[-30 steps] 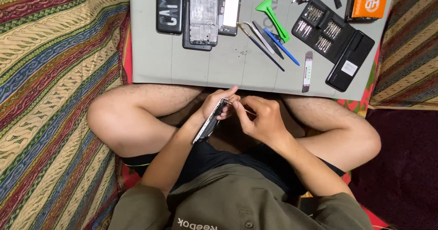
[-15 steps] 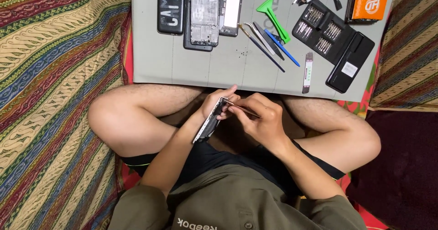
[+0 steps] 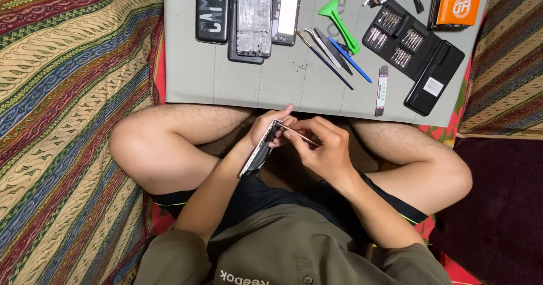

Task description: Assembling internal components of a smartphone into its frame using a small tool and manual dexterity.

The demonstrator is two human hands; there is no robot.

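Observation:
I sit cross-legged on a patterned cloth. My left hand (image 3: 270, 125) grips a thin phone part (image 3: 260, 149) edge-on, tilted down to the left over my lap. My right hand (image 3: 323, 149) pinches slim metal tweezers (image 3: 298, 135), whose tip touches the upper end of that phone part. Both hands hover just in front of the near edge of the grey work mat (image 3: 226, 81).
On the mat lie an opened phone frame (image 3: 253, 19), a dark phone back panel (image 3: 212, 11), another black frame (image 3: 287, 14), a green pry tool (image 3: 339, 22), blue and metal pry tools (image 3: 334, 53), a black screwdriver bit case (image 3: 416, 53) and an orange box (image 3: 459, 2).
My hands stay in the same place; the tweezers have shifted slightly at the top end of the phone part.

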